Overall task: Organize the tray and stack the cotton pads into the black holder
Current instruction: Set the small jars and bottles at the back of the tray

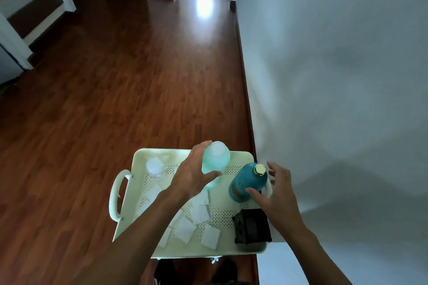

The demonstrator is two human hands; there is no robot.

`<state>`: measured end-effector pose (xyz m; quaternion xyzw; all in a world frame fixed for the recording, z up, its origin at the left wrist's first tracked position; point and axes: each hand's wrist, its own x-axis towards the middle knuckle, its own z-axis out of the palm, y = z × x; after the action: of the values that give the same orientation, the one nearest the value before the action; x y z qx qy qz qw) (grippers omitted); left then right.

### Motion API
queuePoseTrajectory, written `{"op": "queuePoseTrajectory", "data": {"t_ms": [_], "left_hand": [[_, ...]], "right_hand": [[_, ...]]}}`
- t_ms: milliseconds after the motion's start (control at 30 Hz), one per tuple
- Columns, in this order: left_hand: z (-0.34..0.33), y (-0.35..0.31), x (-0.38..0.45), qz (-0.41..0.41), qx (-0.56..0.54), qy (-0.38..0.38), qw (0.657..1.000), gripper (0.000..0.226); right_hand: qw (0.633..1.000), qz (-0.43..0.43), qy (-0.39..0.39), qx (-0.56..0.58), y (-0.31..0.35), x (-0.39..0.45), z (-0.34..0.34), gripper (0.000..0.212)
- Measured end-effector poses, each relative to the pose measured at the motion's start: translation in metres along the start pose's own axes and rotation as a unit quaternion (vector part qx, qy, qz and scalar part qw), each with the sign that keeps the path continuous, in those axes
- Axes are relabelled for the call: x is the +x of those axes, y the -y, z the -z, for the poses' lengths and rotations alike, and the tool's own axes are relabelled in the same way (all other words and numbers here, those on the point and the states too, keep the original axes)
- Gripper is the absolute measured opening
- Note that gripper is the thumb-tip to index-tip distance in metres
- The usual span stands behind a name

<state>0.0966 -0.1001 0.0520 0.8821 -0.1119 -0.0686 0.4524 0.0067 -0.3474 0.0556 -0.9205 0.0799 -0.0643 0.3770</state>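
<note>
Tray (pixel 240 154), cream and perforated, stands against a pale wall over a dark wooden floor, a loop handle (pixel 115 194) on its 9 o'clock side. At its 12 o'clock edge the left hand (pixel 192 174) curls round a pale mint bottle (pixel 216 158), fingers over the top and thumb beneath, though whether the grip is tight cannot be told. At 2 o'clock stands a teal bottle (pixel 249 183) with a gold cap; the right hand (pixel 275 196) is spread around it, thumb touching its lower side, other fingers splayed apart and clear of it. A small clear bottle (pixel 155 169) with a white cap stands at 10 o'clock. Square white cotton pads (pixel 200 214) lie scattered loose across the tray's middle and 7 o'clock area, some hidden under the left forearm. The black holder (pixel 252 229) sits at 4 o'clock, just beside the right wrist
</note>
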Motion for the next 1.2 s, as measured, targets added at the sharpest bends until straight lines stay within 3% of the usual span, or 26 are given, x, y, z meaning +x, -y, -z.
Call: {"op": "queuePoseTrajectory", "data": {"t_ms": [600,1200], "left_hand": [[-0.005,0.002,0.0,0.012,0.026,-0.011,1.0,0.088],[-0.019,-0.005,0.025,0.01,0.01,-0.027,1.0,0.09]], "right_hand": [[0.998,0.043,0.044,-0.029,-0.005,0.067,-0.014,0.067],[0.998,0.024,0.043,-0.04,-0.016,0.079,-0.019,0.075]]}}
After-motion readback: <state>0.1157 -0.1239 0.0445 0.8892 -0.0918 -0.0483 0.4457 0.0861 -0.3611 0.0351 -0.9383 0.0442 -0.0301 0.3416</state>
